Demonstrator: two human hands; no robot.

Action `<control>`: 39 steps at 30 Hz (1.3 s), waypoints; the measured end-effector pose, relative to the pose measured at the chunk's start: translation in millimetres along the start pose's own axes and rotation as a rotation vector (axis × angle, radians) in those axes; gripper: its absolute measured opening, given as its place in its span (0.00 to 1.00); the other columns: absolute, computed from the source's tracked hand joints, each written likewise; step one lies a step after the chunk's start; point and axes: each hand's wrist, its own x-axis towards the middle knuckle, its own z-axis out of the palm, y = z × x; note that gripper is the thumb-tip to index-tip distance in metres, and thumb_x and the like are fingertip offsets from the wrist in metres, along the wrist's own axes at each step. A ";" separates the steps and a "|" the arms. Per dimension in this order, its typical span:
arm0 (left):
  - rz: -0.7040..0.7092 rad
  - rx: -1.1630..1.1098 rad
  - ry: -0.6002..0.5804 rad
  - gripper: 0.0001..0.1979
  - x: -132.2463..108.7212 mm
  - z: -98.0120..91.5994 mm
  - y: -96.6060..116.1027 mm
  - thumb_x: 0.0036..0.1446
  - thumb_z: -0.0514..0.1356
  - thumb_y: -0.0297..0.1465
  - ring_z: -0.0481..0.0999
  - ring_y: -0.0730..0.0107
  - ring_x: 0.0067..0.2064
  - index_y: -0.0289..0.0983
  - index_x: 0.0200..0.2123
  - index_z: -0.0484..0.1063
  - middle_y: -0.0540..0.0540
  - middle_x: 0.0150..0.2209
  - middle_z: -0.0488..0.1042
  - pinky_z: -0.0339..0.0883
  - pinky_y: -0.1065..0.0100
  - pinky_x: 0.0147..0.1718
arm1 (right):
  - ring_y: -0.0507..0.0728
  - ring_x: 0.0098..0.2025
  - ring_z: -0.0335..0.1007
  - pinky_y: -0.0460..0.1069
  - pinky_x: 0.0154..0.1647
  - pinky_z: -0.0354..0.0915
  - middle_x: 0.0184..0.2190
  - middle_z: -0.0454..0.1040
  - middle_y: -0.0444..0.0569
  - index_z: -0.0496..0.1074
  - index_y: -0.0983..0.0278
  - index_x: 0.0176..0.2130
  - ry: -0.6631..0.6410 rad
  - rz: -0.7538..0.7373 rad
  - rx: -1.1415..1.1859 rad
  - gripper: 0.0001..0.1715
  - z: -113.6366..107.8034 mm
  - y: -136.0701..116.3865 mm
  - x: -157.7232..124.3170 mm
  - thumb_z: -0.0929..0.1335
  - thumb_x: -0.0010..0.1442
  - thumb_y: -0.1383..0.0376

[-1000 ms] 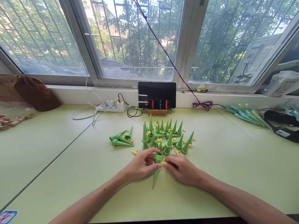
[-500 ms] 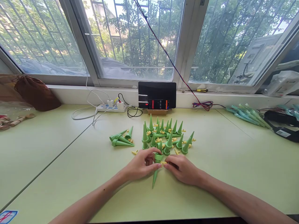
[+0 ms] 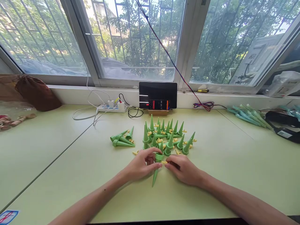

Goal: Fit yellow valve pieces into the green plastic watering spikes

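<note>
My left hand (image 3: 140,166) is closed round a green cone-shaped spike (image 3: 156,175), its open ring end up and its tip pointing down toward me. My right hand (image 3: 184,170) pinches a small yellow piece (image 3: 164,162) at the side of the spike's ring. Just behind my hands stands a cluster of several green spikes (image 3: 167,136) with small yellow pieces among them, most upright. A smaller heap of green spikes (image 3: 122,140) lies on its side to the left. One loose yellow piece (image 3: 135,152) lies near my left hand.
A dark tablet with a phone (image 3: 158,97) leans at the window sill. A power strip with cables (image 3: 112,107) lies left of it. A brown bag (image 3: 37,93) sits far left; teal packaged items (image 3: 249,115) and a black object lie far right on the pale green table (image 3: 70,162).
Both hands stay on the spike; its tip has shifted very slightly. The view has nudged a little.
</note>
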 end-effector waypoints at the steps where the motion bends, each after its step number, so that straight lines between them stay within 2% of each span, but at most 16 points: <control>1: -0.001 -0.005 0.003 0.18 0.1 0.5 0.0 0.61 0.64 0.37 0.58 0.74 0.27 0.35 0.50 0.72 0.57 0.24 0.58 0.54 0.72 0.27 | 0.55 0.28 0.67 0.48 0.31 0.61 0.26 0.72 0.45 0.70 0.62 0.35 0.008 0.000 0.010 0.11 0.0 -0.3 -0.1 0.65 0.70 0.63; 5: -0.007 -0.030 0.009 0.18 0.9 2.7 0.1 0.60 0.65 0.37 0.59 0.74 0.27 0.34 0.50 0.72 0.57 0.24 0.59 0.54 0.72 0.27 | 0.54 0.27 0.65 0.48 0.30 0.61 0.25 0.72 0.45 0.71 0.63 0.36 0.027 -0.008 0.026 0.09 -0.6 -1.4 0.4 0.66 0.70 0.63; 13: -0.029 -0.052 0.015 0.19 0.8 4.1 1.7 0.59 0.65 0.37 0.60 0.74 0.26 0.35 0.50 0.72 0.58 0.23 0.58 0.55 0.71 0.27 | 0.55 0.29 0.69 0.48 0.32 0.63 0.27 0.73 0.46 0.69 0.62 0.34 0.022 -0.019 0.009 0.15 0.0 -1.5 1.1 0.63 0.73 0.61; 22: -0.037 -0.129 0.017 0.18 -1.1 5.3 1.9 0.59 0.66 0.36 0.60 0.75 0.25 0.35 0.50 0.71 0.59 0.24 0.56 0.56 0.72 0.26 | 0.54 0.28 0.66 0.48 0.31 0.60 0.26 0.71 0.45 0.65 0.61 0.32 0.005 -0.021 -0.005 0.20 -0.8 -1.5 -0.7 0.58 0.75 0.61; 27: -0.049 -0.233 -0.005 0.20 -1.0 5.9 1.9 0.59 0.67 0.39 0.63 0.77 0.22 0.36 0.51 0.69 0.59 0.24 0.57 0.59 0.73 0.22 | 0.54 0.27 0.65 0.48 0.30 0.60 0.25 0.71 0.45 0.65 0.61 0.31 0.016 -0.028 0.003 0.21 -0.8 -2.3 -0.2 0.58 0.76 0.60; 34: -0.054 -0.379 -0.057 0.22 -1.2 6.7 -1.6 0.61 0.67 0.40 0.68 0.78 0.20 0.38 0.53 0.66 0.58 0.26 0.62 0.63 0.75 0.19 | 0.53 0.25 0.65 0.48 0.28 0.62 0.26 0.72 0.45 0.71 0.63 0.40 0.115 0.002 0.082 0.13 -0.4 -6.4 0.6 0.63 0.73 0.58; 39: -0.045 -0.422 -0.057 0.21 -1.1 7.1 -2.4 0.61 0.68 0.38 0.71 0.78 0.21 0.38 0.53 0.66 0.57 0.28 0.64 0.67 0.75 0.21 | 0.53 0.24 0.64 0.48 0.26 0.62 0.26 0.72 0.45 0.71 0.63 0.41 0.128 -0.010 0.102 0.10 0.1 -6.9 0.3 0.65 0.71 0.59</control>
